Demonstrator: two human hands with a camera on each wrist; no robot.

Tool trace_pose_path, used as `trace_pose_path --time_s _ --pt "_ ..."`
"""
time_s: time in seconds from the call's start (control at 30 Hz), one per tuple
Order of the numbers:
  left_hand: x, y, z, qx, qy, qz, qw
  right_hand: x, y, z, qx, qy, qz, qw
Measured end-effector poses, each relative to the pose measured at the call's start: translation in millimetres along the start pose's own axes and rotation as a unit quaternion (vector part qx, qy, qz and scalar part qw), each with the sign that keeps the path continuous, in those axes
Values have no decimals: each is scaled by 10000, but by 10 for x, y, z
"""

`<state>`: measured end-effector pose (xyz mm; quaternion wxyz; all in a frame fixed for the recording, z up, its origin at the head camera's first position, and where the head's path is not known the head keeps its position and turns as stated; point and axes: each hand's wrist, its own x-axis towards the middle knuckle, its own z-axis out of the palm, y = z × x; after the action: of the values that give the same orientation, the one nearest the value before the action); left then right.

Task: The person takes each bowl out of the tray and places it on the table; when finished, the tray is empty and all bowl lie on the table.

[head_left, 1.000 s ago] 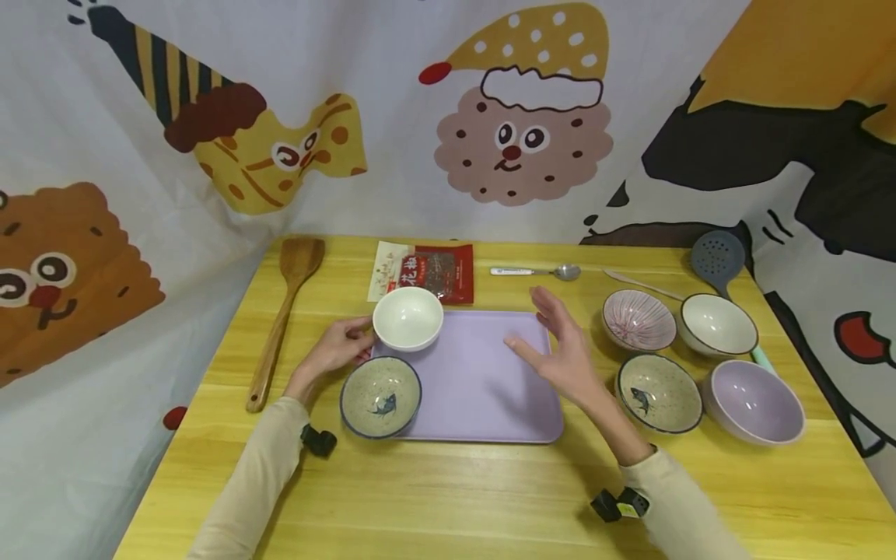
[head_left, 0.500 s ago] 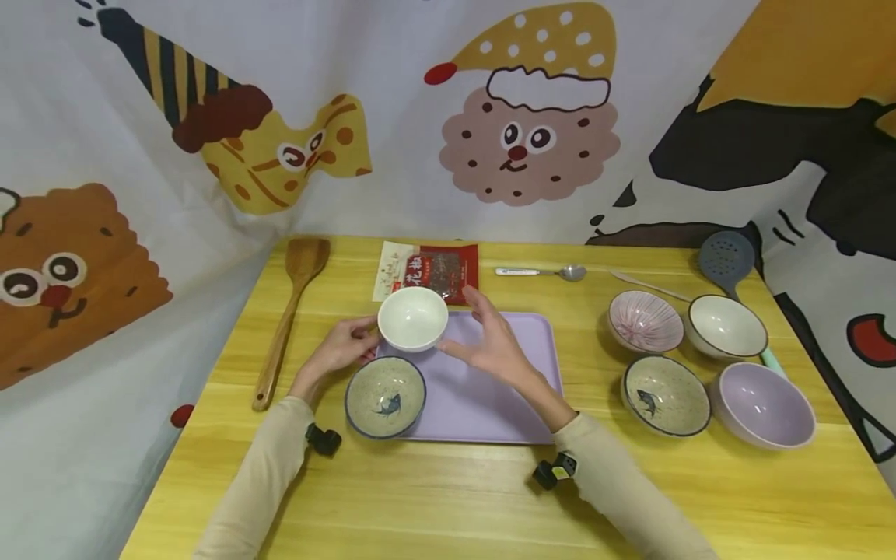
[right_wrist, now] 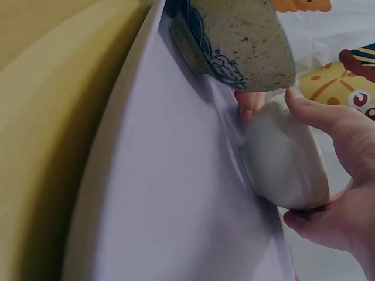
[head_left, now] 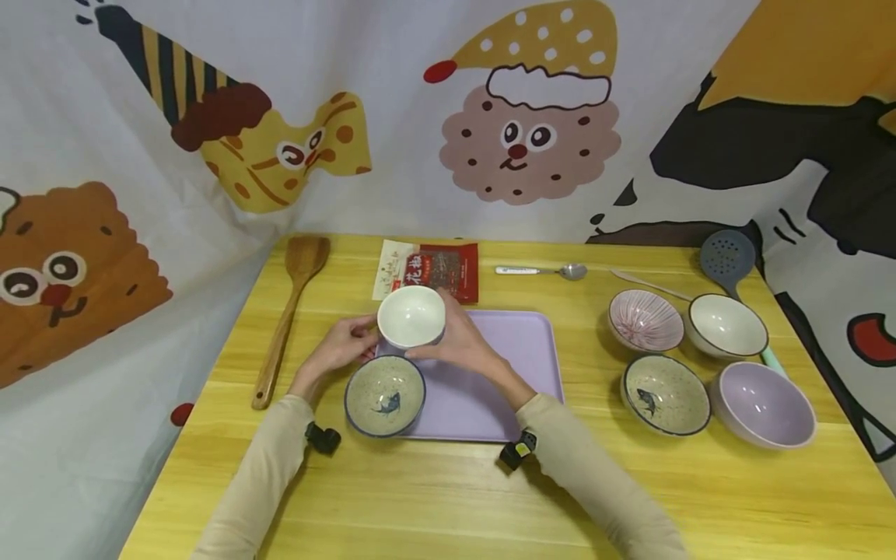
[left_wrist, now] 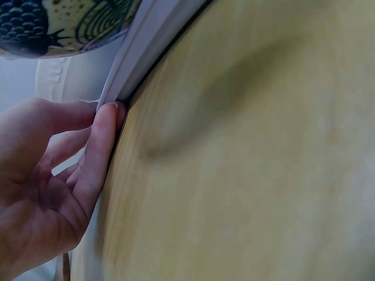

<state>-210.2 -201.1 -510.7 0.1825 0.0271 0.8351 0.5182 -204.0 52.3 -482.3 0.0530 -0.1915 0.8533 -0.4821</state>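
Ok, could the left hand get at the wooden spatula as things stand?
Probably yes: the wooden spatula lies beside the left hand with nothing standing between them. That hand pinches the edge of the purple tray, though, so it would likely need to let go first.

Two bowls (head_left: pixel 412 320) on tray (head_left: pixel 526 342), packet (head_left: pixel 456 268) behind, spatula (head_left: pixel 289 313) left.

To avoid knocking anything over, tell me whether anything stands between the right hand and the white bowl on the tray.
Nothing visible does: the right hand has the white bowl between thumb and fingers. The fish-patterned bowl beside it is close to the thumb, not in between.
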Motion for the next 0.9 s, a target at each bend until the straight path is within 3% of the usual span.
trace_pose_path --time_s 0.33,0.53,0.63,0.9 --pt "-22 -2 -6 60 -33 -8 10000 99 38 56 259 74 -232 9994" --pt "-17 25 -1 14 -77 82 9999 59 88 24 236 310 138 9991" --pt "-15 39 6 52 -74 89 9999 23 89 -33 339 531 309 9975" --pt "-15 26 0 83 -43 -25 10000 -106 -76 -331 754 1083 220 9910"
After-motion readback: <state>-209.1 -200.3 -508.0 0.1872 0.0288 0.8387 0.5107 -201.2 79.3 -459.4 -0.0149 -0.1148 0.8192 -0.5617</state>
